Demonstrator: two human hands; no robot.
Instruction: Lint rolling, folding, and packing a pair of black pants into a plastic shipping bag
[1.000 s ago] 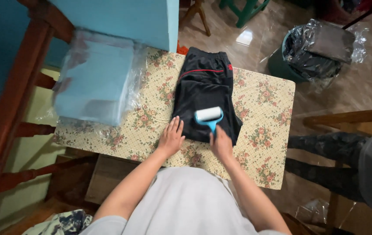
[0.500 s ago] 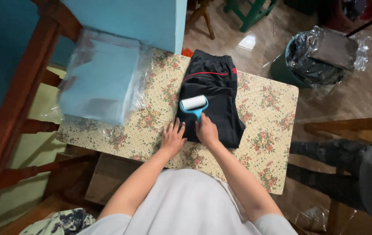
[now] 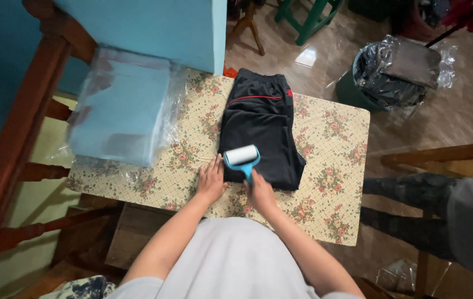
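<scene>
A folded black garment [image 3: 261,124] with a thin red stripe lies on a table with a floral cloth [image 3: 336,160]. My right hand [image 3: 260,192] grips the blue handle of a lint roller [image 3: 242,156], whose white roll rests on the garment's near left part. My left hand [image 3: 210,180] lies flat on the cloth at the garment's near left edge, fingers spread.
A stack of light blue material in clear plastic [image 3: 123,105] sits on the table's left part. A bin lined with plastic [image 3: 394,69] stands on the floor beyond the table. Another person's legs [image 3: 413,205] are at the right. Wooden rails [image 3: 15,133] run along the left.
The roller moved from the garment's middle over to its left side, then back toward me along that side. My right hand pulled back with it. My left hand stayed at the garment's edge.
</scene>
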